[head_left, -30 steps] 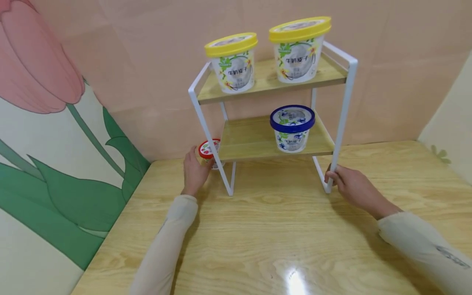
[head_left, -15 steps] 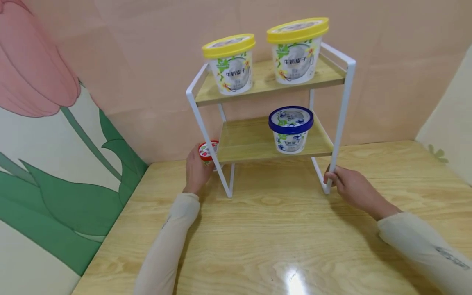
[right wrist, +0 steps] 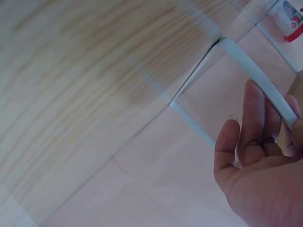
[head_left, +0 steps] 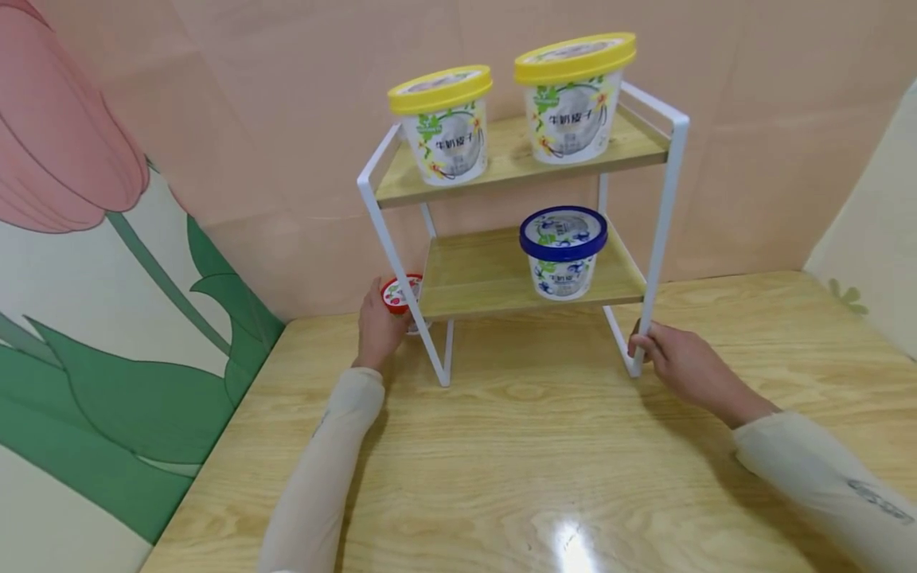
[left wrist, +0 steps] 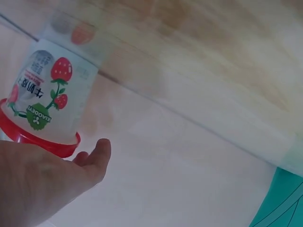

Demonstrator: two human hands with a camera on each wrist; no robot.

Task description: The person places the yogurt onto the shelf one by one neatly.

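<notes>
A red-lidded tub printed with strawberries point(left wrist: 47, 90) stands on the table, partly behind the left legs of a two-tier shelf point(head_left: 487, 270) in the head view. My left hand point(head_left: 380, 326) is beside this tub. In the left wrist view, the left hand point(left wrist: 42, 179) hides part of the lid, and its visible fingers reach past the rim without curling round it. Low on the shelf's right side, my right hand point(head_left: 684, 358) holds the white front leg. The right wrist view has the hand point(right wrist: 265, 179) around the white frame point(right wrist: 260, 80), thumb mostly cut off.
Two yellow-lidded tubs, one left point(head_left: 444, 131) and one right point(head_left: 573, 103), sit on the upper board. On the lower board, toward the right, is a blue-lidded tub point(head_left: 562, 255). A pink wall point(head_left: 286, 159) rises directly behind the wooden table point(head_left: 537, 461).
My left hand closed in on the red-lidded tub, then drew slightly back to the left. The right hand keeps its hold on the shelf leg. The head view has shifted a little.
</notes>
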